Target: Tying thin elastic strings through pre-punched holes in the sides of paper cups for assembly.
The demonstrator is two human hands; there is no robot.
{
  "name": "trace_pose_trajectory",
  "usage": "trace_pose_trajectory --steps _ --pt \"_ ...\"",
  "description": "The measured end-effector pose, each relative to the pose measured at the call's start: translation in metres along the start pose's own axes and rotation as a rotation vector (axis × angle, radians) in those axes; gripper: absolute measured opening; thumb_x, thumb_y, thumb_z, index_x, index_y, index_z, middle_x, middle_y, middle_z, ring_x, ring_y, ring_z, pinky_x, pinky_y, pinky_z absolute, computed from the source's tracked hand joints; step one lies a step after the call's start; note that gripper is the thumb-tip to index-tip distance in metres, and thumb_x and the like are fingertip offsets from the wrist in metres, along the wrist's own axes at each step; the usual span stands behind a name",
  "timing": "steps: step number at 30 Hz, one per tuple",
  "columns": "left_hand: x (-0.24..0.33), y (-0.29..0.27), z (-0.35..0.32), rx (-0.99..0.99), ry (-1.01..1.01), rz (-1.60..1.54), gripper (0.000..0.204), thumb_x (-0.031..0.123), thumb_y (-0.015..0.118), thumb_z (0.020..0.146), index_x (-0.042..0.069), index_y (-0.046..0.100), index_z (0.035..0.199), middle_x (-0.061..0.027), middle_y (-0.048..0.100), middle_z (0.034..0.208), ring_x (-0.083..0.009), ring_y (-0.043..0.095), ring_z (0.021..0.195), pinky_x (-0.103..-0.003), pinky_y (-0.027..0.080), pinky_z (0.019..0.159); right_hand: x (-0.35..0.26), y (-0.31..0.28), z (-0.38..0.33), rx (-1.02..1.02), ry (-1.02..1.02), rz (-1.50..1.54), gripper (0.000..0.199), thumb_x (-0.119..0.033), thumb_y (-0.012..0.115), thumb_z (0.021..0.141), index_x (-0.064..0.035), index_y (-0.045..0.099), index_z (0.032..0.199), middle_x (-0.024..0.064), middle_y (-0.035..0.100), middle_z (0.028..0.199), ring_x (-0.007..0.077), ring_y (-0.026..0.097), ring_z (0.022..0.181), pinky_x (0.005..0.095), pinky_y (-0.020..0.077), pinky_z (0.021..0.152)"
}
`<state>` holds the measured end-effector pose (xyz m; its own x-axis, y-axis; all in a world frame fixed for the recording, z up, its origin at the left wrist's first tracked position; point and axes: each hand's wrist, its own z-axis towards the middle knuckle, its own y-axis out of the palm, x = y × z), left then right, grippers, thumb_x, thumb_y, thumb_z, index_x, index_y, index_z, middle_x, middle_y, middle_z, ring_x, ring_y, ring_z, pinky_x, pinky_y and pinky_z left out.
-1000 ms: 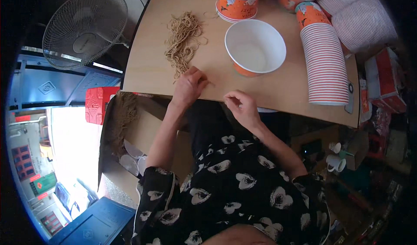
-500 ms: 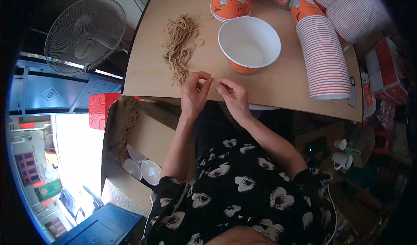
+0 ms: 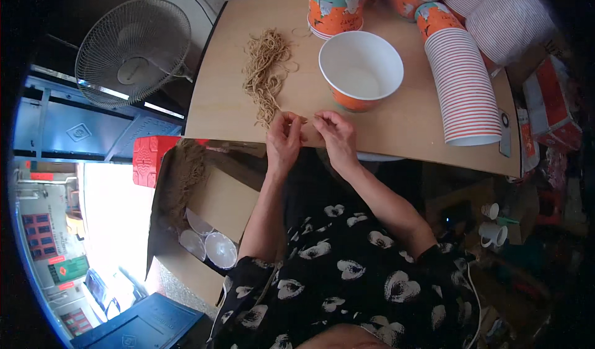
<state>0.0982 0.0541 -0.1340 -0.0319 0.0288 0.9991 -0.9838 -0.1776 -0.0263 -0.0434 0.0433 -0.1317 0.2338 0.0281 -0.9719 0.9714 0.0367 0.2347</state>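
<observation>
My left hand (image 3: 284,139) is at the table's near edge, just below a tangled pile of thin tan cord (image 3: 268,70). Its thumb and fingers are pinched together on what looks like a short bit of that cord. A small gap away, my right hand (image 3: 338,139) is also in a pinch. What lies between its fingertips is too small to make out. Beyond the right hand stands a large white paper bucket (image 3: 361,67) with an orange outside, its open mouth up. Neither hand touches it.
Upside-down orange buckets (image 3: 335,17) stand behind. A long stack of nested paper buckets (image 3: 466,89) lies on the right of the table (image 3: 214,95). A fan (image 3: 133,52) is at the left. Below it, an open carton (image 3: 217,203) holds more cord and clear round lids (image 3: 220,250).
My hands have drawn slightly apart; before, their fingertips nearly met. The whole view has shifted a little, while the cord pile and buckets keep their places on the table.
</observation>
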Motion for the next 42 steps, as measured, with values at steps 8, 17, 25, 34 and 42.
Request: trace_pose_trajectory --steps 8,17,25,34,42 --pt "0.019 -0.011 0.061 0.165 0.403 1.216 0.038 0.029 0.058 0.094 0.011 0.055 0.127 -0.0142 0.049 0.139 -0.0350 0.041 0.131 -0.054 0.032 0.106 -0.013 -0.016 -0.012 -0.249 -0.558 -0.393 0.009 -0.003 0.065 0.086 -0.0035 0.065 0.095 0.0105 0.065 0.106 0.0290 0.061 0.106 0.0378 0.0481 0.092" --pt "-0.042 -0.049 0.118 0.006 0.358 1.395 0.057 0.050 0.039 0.100 0.020 0.041 0.148 -0.0072 0.032 0.157 -0.0315 0.019 0.148 -0.060 0.012 0.116 -0.135 -0.091 -0.086 -0.793 0.057 0.044 0.012 -0.009 0.058 0.096 -0.0015 0.059 0.087 0.0062 0.060 0.075 0.0169 0.059 0.065 0.0281 0.0490 0.064" --pt "-0.030 -0.026 0.107 0.191 0.583 1.287 0.049 0.039 0.060 0.093 0.018 0.055 0.136 -0.0099 0.044 0.148 -0.0317 0.034 0.141 -0.058 0.022 0.112 -0.223 -0.148 -0.123 0.023 -0.371 -0.594 0.003 -0.001 0.067 0.082 -0.0028 0.065 0.083 0.0003 0.060 0.070 0.0062 0.052 0.060 0.0232 0.0441 0.056" --pt "0.082 0.073 -0.038 -0.340 0.072 -0.026 0.027 0.005 0.073 0.086 0.003 0.068 0.112 -0.0050 0.067 0.105 -0.0113 0.062 0.088 -0.026 0.052 0.077 -0.141 -0.117 -0.067 0.085 -0.352 -0.743 0.009 -0.001 0.067 0.086 -0.0035 0.058 0.088 0.0033 0.053 0.061 0.0089 0.049 0.049 0.0264 0.0395 0.047" --pt "0.082 0.113 -0.054 -0.366 -0.196 -0.477 0.021 0.007 0.075 0.086 -0.002 0.068 0.104 -0.0040 0.070 0.091 -0.0091 0.063 0.080 -0.024 0.053 0.078 -0.140 -0.106 -0.073 -0.006 -0.610 -1.014 0.014 -0.004 0.069 0.080 -0.0045 0.058 0.088 0.0123 0.062 0.075 0.0316 0.064 0.066 0.0395 0.0498 0.056"
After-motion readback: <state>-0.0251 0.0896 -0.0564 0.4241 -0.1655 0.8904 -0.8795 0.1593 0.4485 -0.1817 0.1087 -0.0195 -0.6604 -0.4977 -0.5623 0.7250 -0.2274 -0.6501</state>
